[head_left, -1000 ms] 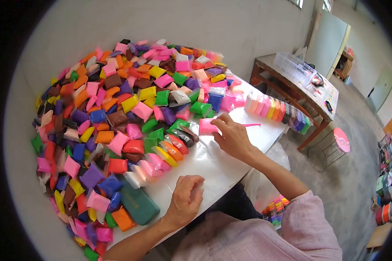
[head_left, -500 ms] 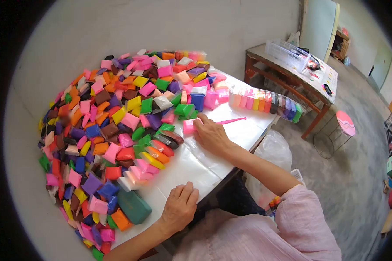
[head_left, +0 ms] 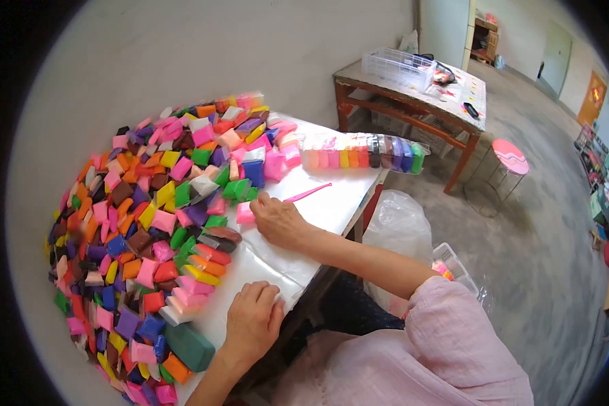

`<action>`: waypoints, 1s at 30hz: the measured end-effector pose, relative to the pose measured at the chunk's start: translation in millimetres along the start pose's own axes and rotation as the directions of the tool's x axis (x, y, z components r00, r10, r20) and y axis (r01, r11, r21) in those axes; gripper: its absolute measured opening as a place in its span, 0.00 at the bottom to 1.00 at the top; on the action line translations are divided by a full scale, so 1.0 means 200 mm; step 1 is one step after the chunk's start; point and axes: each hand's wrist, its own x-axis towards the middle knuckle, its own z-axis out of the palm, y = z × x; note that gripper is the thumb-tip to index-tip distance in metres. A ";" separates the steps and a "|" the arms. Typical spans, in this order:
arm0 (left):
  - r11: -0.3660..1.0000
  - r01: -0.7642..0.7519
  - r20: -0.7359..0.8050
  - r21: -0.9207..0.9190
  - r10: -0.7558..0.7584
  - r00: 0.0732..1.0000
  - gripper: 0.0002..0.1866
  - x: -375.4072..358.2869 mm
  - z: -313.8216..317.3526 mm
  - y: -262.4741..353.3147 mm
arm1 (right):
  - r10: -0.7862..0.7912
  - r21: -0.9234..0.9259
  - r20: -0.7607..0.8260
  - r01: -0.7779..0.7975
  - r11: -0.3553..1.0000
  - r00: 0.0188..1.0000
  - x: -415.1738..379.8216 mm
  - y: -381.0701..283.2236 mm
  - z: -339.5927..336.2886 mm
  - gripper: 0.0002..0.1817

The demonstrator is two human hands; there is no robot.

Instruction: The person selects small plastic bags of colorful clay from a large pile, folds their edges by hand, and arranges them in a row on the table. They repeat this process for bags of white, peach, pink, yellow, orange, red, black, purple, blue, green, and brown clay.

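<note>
My right hand (head_left: 277,222) is over the white sheet, its fingers closed on a small pink clay packet (head_left: 245,214) at the edge of the pile. A slim pink modelling tool (head_left: 309,192) lies just beyond that hand's knuckles. Closer to my body, my left hand (head_left: 254,318) rests near the sheet's front edge, thumb apart from the fingers and nothing visible in it. Left of it, packets in a short row, including a yellow packet (head_left: 201,274), lean against each other. A dark green case (head_left: 189,346) sits beside my left forearm.
A large heap of coloured clay packets (head_left: 125,247) covers the table's wall side. A clear-wrapped strip of coloured packets (head_left: 365,154) lies at the far right end. Beyond stand a wooden table (head_left: 453,111) with a clear basket (head_left: 399,68) and a pink stool (head_left: 509,157). A plastic bag (head_left: 398,227) hangs beside the table.
The view has swung right, so the table and heap appear farther left. My right hand stays at the pink packet. My left hand has turned, and its thumb now shows apart from the fingers.
</note>
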 end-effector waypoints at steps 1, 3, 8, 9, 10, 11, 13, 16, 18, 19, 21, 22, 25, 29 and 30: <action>1.000 -0.004 -0.030 -0.009 0.004 1.000 0.10 0.03 0.01 -0.02 | -0.005 -0.004 -0.005 0.005 1.000 1.000 0.00 0.00 0.00 0.11; 1.000 -0.013 -0.082 -0.024 0.011 0.997 0.08 0.06 0.07 -0.06 | -0.004 -0.009 0.003 0.004 1.000 1.000 0.00 0.00 0.01 0.12; 1.000 -0.021 -0.193 0.012 0.023 0.981 0.06 0.06 0.20 -0.10 | 0.012 -0.009 0.005 -0.012 1.000 1.000 0.00 0.00 0.01 0.12; 0.999 -0.034 -0.200 0.008 0.035 0.979 0.06 0.06 0.20 -0.10 | 0.023 -0.005 0.009 -0.023 1.000 1.000 0.01 -0.01 0.01 0.13; 0.999 -0.044 -0.209 0.003 0.044 0.977 0.06 0.06 0.20 -0.11 | 0.032 -0.001 0.015 -0.032 0.999 0.999 0.00 -0.01 0.00 0.13; 0.999 -0.050 -0.221 -0.004 0.048 0.974 0.06 0.05 0.20 -0.11 | 0.043 0.001 0.024 -0.043 0.999 0.999 -0.01 -0.01 -0.01 0.14; 0.998 -0.054 -0.231 -0.013 0.050 0.972 0.06 0.05 0.20 -0.11 | 0.056 0.008 0.036 -0.057 0.998 0.998 -0.01 -0.04 -0.04 0.16; 0.997 -0.068 -0.242 -0.022 0.061 0.968 0.06 0.05 0.20 -0.11 | 0.073 0.042 0.059 -0.075 0.996 0.996 -0.01 -0.06 -0.08 0.19; 0.997 -0.066 -0.243 -0.033 0.056 0.968 0.06 0.05 0.20 -0.11 | 0.085 0.039 0.048 -0.087 0.995 0.995 -0.02 -0.05 -0.08 0.20; 0.998 -0.056 -0.240 -0.034 0.046 0.970 0.06 0.05 0.20 -0.11 | 0.077 0.047 0.045 -0.079 0.996 0.996 -0.01 -0.04 -0.07 0.20; 0.998 -0.041 -0.250 -0.048 0.027 0.968 0.07 0.04 0.21 -0.13 | 0.106 0.024 0.038 -0.107 0.994 0.994 -0.02 -0.02 -0.06 0.20; 0.999 -0.026 -0.249 -0.041 0.015 0.968 0.07 0.04 0.21 -0.13 | 0.133 0.018 0.031 -0.134 0.991 0.991 -0.02 -0.02 -0.07 0.19; 0.999 -0.021 -0.243 -0.037 0.012 0.970 0.07 0.04 0.20 -0.13 | 0.156 -0.083 0.026 -0.154 0.985 0.987 -0.03 -0.03 -0.13 0.16; 0.999 -0.033 -0.262 -0.043 0.020 0.965 0.07 0.04 0.22 -0.14 | 0.125 -0.297 0.085 -0.095 0.950 0.988 0.00 0.03 -0.13 0.13; 0.999 -0.034 -0.265 -0.042 0.022 0.964 0.07 0.04 0.22 -0.14 | 0.093 -0.353 0.099 -0.052 0.934 0.991 0.02 0.05 -0.13 0.13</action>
